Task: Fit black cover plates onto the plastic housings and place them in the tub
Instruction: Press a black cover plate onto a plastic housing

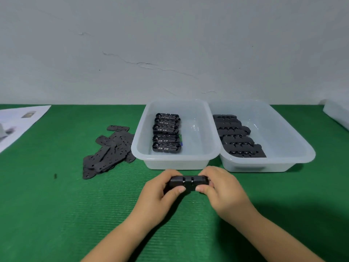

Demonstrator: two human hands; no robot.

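A black plastic housing (188,182) is held just above the green mat in front of the tubs. My left hand (160,190) grips its left end, thumb on the near side. My right hand (220,188) grips its right end the same way. Whether a cover plate sits on it I cannot tell. A loose pile of black cover plates (109,151) lies on the mat to the left. The left clear tub (175,163) holds a row of open housings (166,133). The right clear tub (294,159) holds several covered housings (238,137).
A printed paper sheet (17,123) lies at the far left of the green mat (56,214). A white object (338,112) sits at the right edge. A small dark speck (55,176) lies on the mat. A grey wall stands right behind the table.
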